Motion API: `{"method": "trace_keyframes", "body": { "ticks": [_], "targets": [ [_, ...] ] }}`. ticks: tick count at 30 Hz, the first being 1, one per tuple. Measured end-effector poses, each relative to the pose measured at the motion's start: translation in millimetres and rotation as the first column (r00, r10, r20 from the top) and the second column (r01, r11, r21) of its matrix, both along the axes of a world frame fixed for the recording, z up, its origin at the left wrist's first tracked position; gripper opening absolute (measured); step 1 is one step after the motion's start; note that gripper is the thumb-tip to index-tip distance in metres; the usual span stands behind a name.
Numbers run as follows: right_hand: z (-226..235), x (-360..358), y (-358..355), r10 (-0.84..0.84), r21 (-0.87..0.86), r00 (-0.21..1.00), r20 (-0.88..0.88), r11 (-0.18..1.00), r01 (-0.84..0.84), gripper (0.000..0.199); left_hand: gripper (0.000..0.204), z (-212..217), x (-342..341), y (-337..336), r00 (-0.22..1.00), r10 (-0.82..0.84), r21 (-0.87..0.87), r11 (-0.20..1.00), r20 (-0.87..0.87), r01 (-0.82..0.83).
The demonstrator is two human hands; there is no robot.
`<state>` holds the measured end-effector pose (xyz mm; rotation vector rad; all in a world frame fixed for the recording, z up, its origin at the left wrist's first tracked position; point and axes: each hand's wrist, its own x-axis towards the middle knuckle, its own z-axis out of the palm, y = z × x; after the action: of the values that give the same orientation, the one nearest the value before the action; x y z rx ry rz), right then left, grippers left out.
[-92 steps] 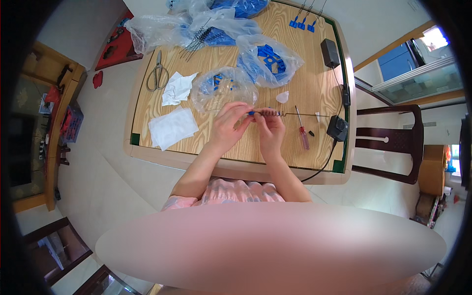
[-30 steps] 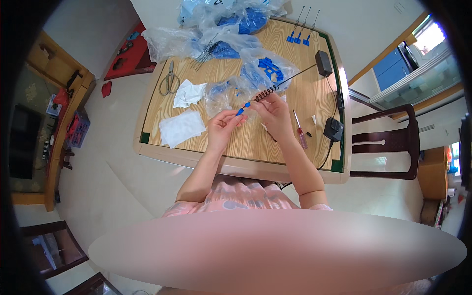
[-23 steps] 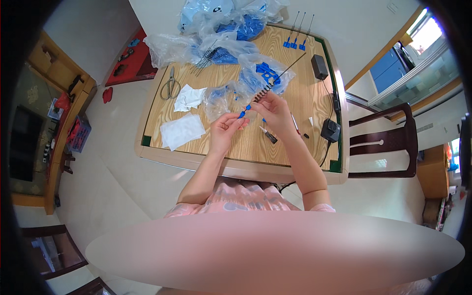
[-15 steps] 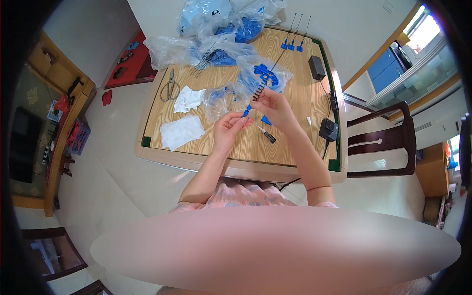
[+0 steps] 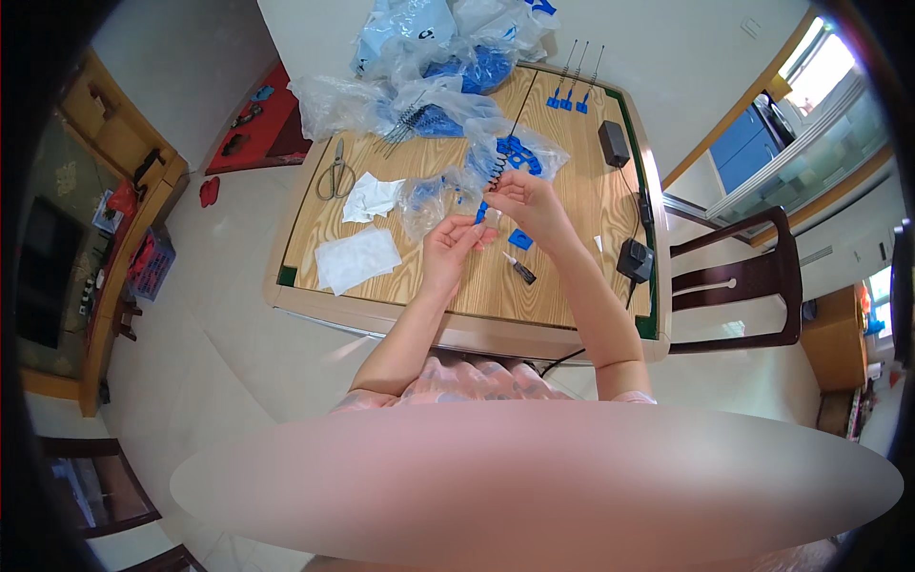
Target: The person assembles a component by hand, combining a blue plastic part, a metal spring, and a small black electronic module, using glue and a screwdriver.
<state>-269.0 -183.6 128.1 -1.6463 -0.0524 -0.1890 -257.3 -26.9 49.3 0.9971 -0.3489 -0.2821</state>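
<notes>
"Above the middle of the table (image 5: 591, 191), what are the hands gripping?"

"The left hand (image 5: 450, 250) pinches a blue plastic end piece (image 5: 480, 215) between thumb and fingers. The right hand (image 5: 527, 205) has its fingertips closed on the lower end of a black coiled wire (image 5: 497, 172), just beyond that piece. The wire's straight tail points toward the far edge."

"What lies just beside them?"

"Between the right hand and the near edge there's a blue square piece (image 5: 520, 239), then a small dark tube with a pale nozzle (image 5: 521, 270). Beyond the hands are two clear plastic bags, one holding blue curved parts (image 5: 519, 155)."

"And farther out?"

"Toward the left edge, white sheets (image 5: 358, 259) lie by the near corner, with crumpled white paper (image 5: 372, 198) and scissors (image 5: 335, 178) beyond. Three blue-footed coiled wires (image 5: 568, 101) stand in a row by the far right corner. Along the right edge sit a black power adapter (image 5: 614, 145) and, nearer, a black boxy device (image 5: 635, 260)."
</notes>
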Motion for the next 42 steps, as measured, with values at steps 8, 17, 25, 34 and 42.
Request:
{"method": "trace_keyframes", "body": {
  "ticks": [8,17,25,34,42],
  "targets": [
    [-5,2,-2,-0.033,-0.083,0.999,-0.029,0.996,0.030,0.016,0.013,1,1,2,1.000,-0.016,-0.022,1.000,0.019,0.017],
    [-3,-2,-1,-0.003,-0.111,1.000,-0.003,0.994,0.002,0.010,0.012,4,0,2,1.000,-0.012,-0.018,1.000,0.012,0.012],
    [3,-7,2,-0.018,-0.097,0.999,-0.043,0.995,0.014,0.009,0.012,1,0,-1,1.000,-0.006,-0.037,0.999,0.005,0.006],
    [7,-12,8,-0.061,-0.145,0.998,0.026,0.987,0.065,0.009,0.014,0,1,-2,0.999,-0.040,-0.058,0.997,0.007,0.040],
    [-3,-4,7,-0.027,-0.208,0.998,0.052,0.977,0.037,0.016,0.018,-14,15,3,0.935,-0.337,-0.325,0.901,-0.111,0.287]
  ]
}}
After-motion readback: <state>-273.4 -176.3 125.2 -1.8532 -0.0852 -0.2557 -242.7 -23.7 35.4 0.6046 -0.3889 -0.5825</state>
